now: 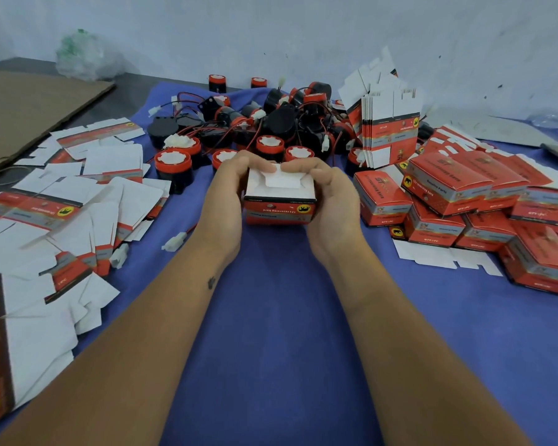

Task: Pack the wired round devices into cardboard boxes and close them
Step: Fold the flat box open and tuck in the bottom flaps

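Two bare forearms reach forward over a blue cloth (277,317) that covers the worktop. At their ends, the left hand (223,194) and right hand (331,204) together grasp a small red cardboard box (279,204) from either side, held just above the cloth at the centre of the view. Fingers of both hands curl over the box's top, their tips pressing on the white flaps, which lie partly folded in. What is inside the box cannot be seen.

To the left, flat unfolded box blanks (45,220) lie scattered in a loose overlapping spread, white sides mostly up. To the right sits a heap of closed red boxes (484,220), stacked unevenly. A loose white connector (174,243) on a wire lies on the cloth near the left wrist.

Beyond the hands, a pile of round black-and-red devices (271,123) with tangled red and black wires fills the middle of the cloth. Right of that pile, a bundle of flat blanks (387,127) stands upright. Farther left lie a brown cardboard sheet (29,107) and a crumpled clear plastic bag (84,56) against a pale wall.
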Available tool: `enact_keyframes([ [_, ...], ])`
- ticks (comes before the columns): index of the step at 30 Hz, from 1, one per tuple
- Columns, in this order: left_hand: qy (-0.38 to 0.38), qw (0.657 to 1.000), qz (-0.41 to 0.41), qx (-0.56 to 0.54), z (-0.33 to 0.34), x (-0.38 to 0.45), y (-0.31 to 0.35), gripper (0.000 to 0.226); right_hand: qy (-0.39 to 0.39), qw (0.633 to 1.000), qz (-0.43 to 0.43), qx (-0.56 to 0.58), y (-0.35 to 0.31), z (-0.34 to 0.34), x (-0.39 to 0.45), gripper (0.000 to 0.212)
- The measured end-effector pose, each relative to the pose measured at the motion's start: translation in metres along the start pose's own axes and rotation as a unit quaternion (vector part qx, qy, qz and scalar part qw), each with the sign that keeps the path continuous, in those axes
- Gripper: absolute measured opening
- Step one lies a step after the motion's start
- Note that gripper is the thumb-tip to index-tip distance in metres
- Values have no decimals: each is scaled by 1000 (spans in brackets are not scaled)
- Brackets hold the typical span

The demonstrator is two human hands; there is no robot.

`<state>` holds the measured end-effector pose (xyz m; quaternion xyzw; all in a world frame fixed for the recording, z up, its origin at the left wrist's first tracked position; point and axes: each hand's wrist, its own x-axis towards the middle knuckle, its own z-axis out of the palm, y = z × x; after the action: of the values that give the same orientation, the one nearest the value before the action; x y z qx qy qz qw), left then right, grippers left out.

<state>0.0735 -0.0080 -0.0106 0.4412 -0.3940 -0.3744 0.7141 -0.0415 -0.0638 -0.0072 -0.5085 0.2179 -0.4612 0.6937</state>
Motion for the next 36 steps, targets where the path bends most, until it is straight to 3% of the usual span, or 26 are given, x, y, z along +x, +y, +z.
enact_keyframes([
  [3,11,997,27,71,-1,0,0,22,8,999,9,-52,-4,-1,1,22],
  [9,39,993,31,111,1,-1,-1,42,41,993,9,-110,-7,0,3,41],
  [12,42,990,32,131,1,-1,0,37,55,989,0,-140,-6,1,1,38],
  [16,41,991,-20,126,2,1,-5,19,78,987,-2,-141,-3,1,2,18],
  [19,31,980,-8,194,2,2,-8,17,141,957,44,-250,-2,-1,7,33],
  [21,14,975,30,221,2,-3,-6,25,130,961,56,-238,-5,-1,6,41],
  [24,-47,971,94,216,4,-10,2,41,96,985,36,-138,-12,-1,3,36],
  [27,-14,961,32,274,16,4,14,90,108,986,-36,-120,-13,0,3,13],
  [28,6,957,-14,290,16,11,17,95,113,984,-54,-125,-13,0,2,10],
  [30,4,971,-69,231,7,14,12,60,115,981,-78,-135,-12,-2,2,12],
  [32,-26,985,-103,139,4,6,3,46,94,980,-104,-145,-11,-4,2,18],
  [34,-29,987,-86,132,-2,-2,-4,36,66,980,-118,-143,-9,-5,1,31],
  [36,37,991,-35,123,-1,1,-6,33,73,980,-106,-152,-5,-4,2,36],
])
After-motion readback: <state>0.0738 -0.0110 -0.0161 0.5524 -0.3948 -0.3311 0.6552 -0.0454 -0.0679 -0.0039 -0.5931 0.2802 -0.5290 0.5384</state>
